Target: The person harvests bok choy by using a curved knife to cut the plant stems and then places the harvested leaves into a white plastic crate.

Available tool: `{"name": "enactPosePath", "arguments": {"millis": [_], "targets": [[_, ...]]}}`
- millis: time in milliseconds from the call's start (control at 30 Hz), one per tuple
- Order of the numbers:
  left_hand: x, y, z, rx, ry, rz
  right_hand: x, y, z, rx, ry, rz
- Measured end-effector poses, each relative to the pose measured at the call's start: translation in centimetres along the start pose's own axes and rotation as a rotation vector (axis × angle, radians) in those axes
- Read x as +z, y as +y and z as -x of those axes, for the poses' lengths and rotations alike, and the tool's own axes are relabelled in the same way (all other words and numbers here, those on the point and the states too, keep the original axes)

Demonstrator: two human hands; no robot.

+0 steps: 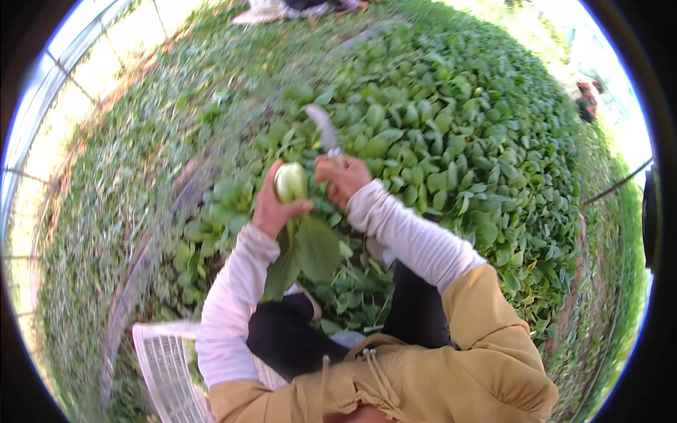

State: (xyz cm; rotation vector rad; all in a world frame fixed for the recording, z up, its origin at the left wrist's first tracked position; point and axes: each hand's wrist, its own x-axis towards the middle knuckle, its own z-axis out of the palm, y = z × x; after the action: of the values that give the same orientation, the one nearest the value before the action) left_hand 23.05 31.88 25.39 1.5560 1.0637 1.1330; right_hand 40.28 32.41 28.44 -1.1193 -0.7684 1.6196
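My left hand [276, 203] holds a leafy green vegetable [292, 182], which looks like bok choy. Its pale, thick base points up and away from me, and its broad dark leaves hang back toward my lap. Just to the right, my right hand [345, 177] grips the handle of a curved harvesting knife [323, 127]. The blade is slightly blurred, points away from me and does not touch the held plant. Dense rows of the same kind of green plants [449, 137] grow beyond and to the right of both hands.
A pale pink plastic crate [169, 365] with slatted walls stands by my left side, partly behind my arm. A strip of dark sheeting or hose [124, 312] runs along the ground at left. Another person [307, 6] is partly visible at the top edge. Metal framing [63, 69] curves along the far left.
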Motion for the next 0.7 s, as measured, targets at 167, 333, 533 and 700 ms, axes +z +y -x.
{"name": "enactPosePath", "arguments": {"millis": [167, 333, 533, 700], "targets": [[-1.6, -3.7, -0.8, -0.088, -0.090, 0.204, -1.6, 0.5, -3.1, -0.074, -0.022, -0.034], [-0.8, -9.3, -0.4, -0.206, -0.095, 0.175, -1.4, 3.1, -4.4, -0.050, -0.142, 0.291], [4.3, -10.6, 2.2, -0.246, -0.432, -0.256, -7.0, 7.9, -5.0, -0.154, -0.063, 0.959], [8.7, -14.0, 7.1, -0.075, -1.256, -0.578, -16.4, 10.2, -1.2, 0.055, -0.142, 1.120]]}}
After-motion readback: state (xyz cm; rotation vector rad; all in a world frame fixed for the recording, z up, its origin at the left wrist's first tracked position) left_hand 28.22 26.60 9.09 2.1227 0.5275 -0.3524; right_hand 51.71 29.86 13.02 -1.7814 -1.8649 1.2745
